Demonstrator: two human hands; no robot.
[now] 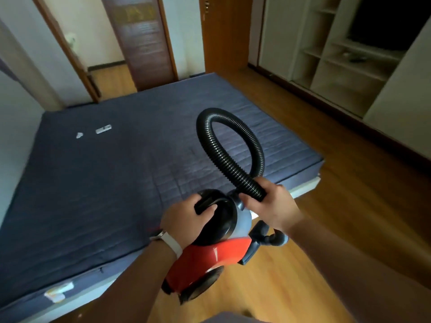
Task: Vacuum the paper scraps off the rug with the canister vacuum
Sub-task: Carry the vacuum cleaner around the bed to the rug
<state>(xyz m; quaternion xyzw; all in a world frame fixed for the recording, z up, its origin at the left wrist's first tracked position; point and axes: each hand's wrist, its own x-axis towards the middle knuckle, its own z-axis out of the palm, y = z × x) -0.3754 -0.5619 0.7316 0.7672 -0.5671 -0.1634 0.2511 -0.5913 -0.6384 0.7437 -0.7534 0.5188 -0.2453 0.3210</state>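
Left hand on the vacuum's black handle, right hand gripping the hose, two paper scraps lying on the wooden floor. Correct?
No. The head view shows the paper scraps on the blue rug, not the wooden floor. The left hand on the handle and the right hand gripping the hose are as stated.

Count, rm w/ rug:
2 paper scraps [103,129], 1 rug [116,183], 1 canister vac [210,255], 1 hose [224,115], 2 hands: left hand [186,217], right hand [268,206]; 1 watch [171,243].

Nothing here can be read. The dark door [144,54] bears a yellowish sign [135,14] near its top, blurred past reading, and the white tag [58,292] at the rug [105,183] edge shows no legible print.
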